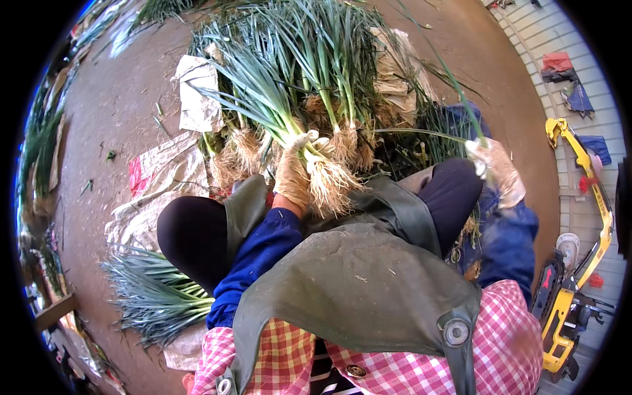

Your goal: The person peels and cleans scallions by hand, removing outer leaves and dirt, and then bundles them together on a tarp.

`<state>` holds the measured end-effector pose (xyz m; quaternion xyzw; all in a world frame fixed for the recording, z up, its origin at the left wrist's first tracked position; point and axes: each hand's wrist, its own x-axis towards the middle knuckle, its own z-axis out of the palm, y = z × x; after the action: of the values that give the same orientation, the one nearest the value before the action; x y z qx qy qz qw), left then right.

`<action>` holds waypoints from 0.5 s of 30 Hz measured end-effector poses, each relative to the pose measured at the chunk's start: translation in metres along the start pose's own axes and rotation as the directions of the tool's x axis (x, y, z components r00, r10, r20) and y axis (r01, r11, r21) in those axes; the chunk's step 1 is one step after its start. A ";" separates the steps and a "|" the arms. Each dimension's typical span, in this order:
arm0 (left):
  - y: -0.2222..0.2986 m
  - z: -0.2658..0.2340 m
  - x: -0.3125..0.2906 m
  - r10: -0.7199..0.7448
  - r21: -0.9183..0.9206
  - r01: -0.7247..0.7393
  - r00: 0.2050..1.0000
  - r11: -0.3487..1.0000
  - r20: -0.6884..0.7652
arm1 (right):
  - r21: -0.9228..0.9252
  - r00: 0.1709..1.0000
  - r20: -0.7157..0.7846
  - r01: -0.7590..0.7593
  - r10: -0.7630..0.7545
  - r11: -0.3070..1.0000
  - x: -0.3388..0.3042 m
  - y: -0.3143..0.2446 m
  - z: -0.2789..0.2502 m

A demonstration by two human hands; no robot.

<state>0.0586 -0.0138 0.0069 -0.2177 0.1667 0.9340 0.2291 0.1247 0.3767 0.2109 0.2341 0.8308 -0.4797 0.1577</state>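
My left hand [293, 172], in a pale glove, is closed around the white stems of a bunch of green onions [273, 115]. Their long leaves fan away from me, and pale stringy roots [330, 181] hang over my lap. Off to the right, my gloved right hand [498, 170] pinches a long thin green leaf [454, 79], which arches up and away. A second thin strand runs leftward from the same fingers. Beyond my knees lies a big heap of green onions [329, 46] with roots toward me.
White sacking [161, 174] lies under the heap and beside my left knee. Another pile of green onions [158, 296] is at the lower left. A dark green apron [355, 276] covers my lap. At the right stands a yellow toy-like excavator [596, 217] by pale ribbed panels.
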 end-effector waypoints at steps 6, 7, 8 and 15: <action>0.001 -0.012 0.008 0.005 0.013 -0.004 1.000 1.000 -0.020 | -0.853 0.911 -0.340 -0.195 -0.232 0.485 0.040 0.029 -0.027; -0.002 -0.012 0.013 -0.004 0.035 0.005 1.000 0.999 -0.009 | -0.841 0.870 -0.261 0.008 -0.418 0.541 0.064 0.039 -0.012; 0.000 -0.015 0.012 0.005 0.035 -0.005 1.000 0.999 -0.002 | -0.640 0.958 -0.126 0.120 -0.258 0.759 0.079 0.010 0.033; 0.001 0.003 0.000 -0.018 0.006 0.018 1.000 1.000 -0.007 | -0.721 0.933 0.029 0.268 -0.359 0.639 0.186 -0.056 0.269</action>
<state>0.0565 -0.0136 0.0097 -0.2215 0.1685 0.9307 0.2375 -0.0512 0.1626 0.0291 0.0342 0.9864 -0.1249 0.1012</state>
